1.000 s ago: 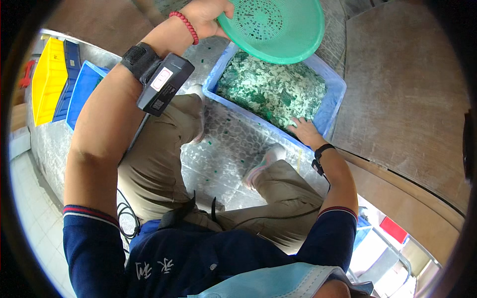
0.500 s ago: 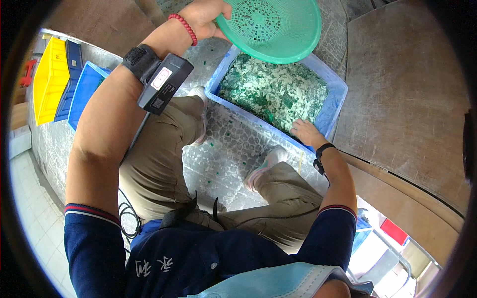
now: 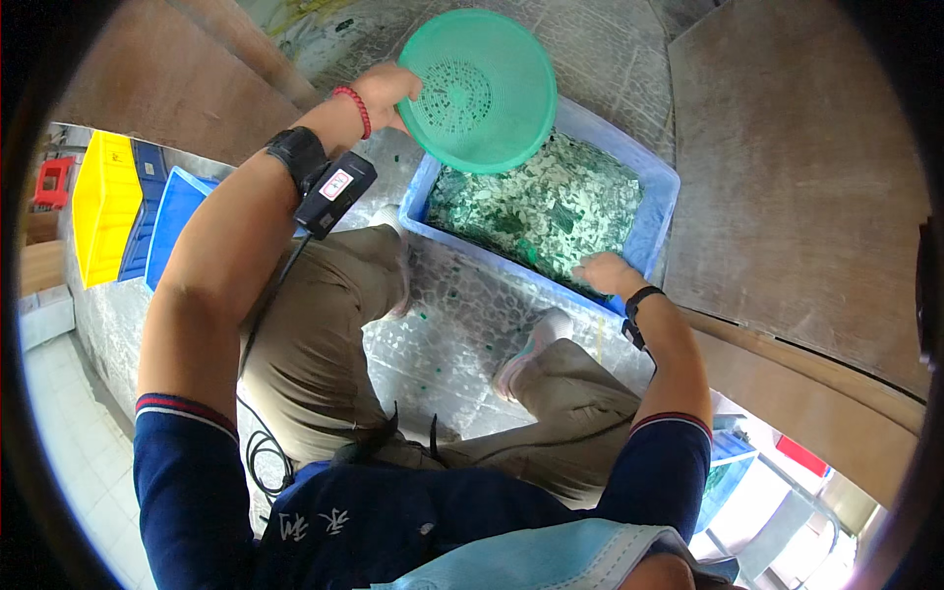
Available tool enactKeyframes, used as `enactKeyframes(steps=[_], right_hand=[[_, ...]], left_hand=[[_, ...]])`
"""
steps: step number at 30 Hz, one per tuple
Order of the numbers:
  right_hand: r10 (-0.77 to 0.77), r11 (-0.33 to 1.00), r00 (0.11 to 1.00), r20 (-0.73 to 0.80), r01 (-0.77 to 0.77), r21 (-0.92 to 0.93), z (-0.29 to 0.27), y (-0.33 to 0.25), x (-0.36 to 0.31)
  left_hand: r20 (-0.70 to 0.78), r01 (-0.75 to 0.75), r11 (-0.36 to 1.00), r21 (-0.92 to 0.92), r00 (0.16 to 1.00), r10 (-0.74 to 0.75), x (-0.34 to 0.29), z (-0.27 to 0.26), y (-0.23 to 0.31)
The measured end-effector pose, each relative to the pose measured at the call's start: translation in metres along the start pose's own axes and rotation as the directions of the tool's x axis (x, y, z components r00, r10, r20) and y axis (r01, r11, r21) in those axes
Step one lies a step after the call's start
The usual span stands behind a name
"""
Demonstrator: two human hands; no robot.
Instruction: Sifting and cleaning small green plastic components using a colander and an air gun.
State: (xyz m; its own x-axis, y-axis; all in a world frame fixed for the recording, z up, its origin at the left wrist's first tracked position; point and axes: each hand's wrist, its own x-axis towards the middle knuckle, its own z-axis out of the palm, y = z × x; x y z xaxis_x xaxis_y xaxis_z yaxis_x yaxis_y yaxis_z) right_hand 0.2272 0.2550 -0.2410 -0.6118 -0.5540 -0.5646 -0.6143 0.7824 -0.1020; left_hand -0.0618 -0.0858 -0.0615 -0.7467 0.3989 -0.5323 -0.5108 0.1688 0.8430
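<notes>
A round green plastic colander [image 3: 526, 69] is in my left hand [image 3: 385, 90], gripped at its left rim. It is tilted, and its hole-pierced bottom shows with nothing lying in it. Beneath and to its right stands a blue plastic bin [image 3: 661, 221], holding a layer of small green and whitish chips [image 3: 580, 192]. The colander covers the bin's far left corner. My right hand [image 3: 608, 274] is inside the bin's near right corner, low at the chips. Its fingers are curled, and what they hold, if anything, is hidden.
Wooden boards rise on the right [image 3: 787, 187] and at the far left [image 3: 177, 79]. Yellow [image 3: 103, 211] and blue bins [image 3: 179, 221] stand at the left. Green bits lie scattered on the grey floor [image 3: 447, 285] near my feet. A cable [image 3: 264, 452] hangs beside my left leg.
The colander has moved left and slightly nearer, uncovering more floor beyond the bin. My right hand stays at the same corner, its fingers now more curled. The view has shifted slightly.
</notes>
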Motion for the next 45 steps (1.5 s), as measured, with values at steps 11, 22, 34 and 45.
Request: enactKeyframes(steps=[11, 22, 34, 45], right_hand=[[0.315, 0.854, 0.945, -0.086, -0.242, 0.461, -0.025, 0.034, 0.006], [0.701, 0.434, 0.581, -0.414, 0.112, 0.894, -0.157, 0.068, 0.063], [0.748, 0.65, 0.145, -0.647, 0.036, 0.759, -0.17, 0.066, 0.125], [0.985, -0.13, 0.001, 0.174, -0.657, 0.743, 0.0, 0.158, 0.061]], left_hand=[[0.089, 0.046, 0.979, 0.197, 0.994, -0.064, 0.007, 0.027, -0.015], [-0.088, 0.059, 0.841, 0.538, 0.996, -0.013, 0.019, 0.059, -0.04], [0.067, 0.19, 0.977, 0.1, 0.978, -0.197, 0.028, 0.043, -0.04], [0.085, 0.142, 0.989, -0.035, 0.987, -0.139, 0.032, 0.018, -0.025]])
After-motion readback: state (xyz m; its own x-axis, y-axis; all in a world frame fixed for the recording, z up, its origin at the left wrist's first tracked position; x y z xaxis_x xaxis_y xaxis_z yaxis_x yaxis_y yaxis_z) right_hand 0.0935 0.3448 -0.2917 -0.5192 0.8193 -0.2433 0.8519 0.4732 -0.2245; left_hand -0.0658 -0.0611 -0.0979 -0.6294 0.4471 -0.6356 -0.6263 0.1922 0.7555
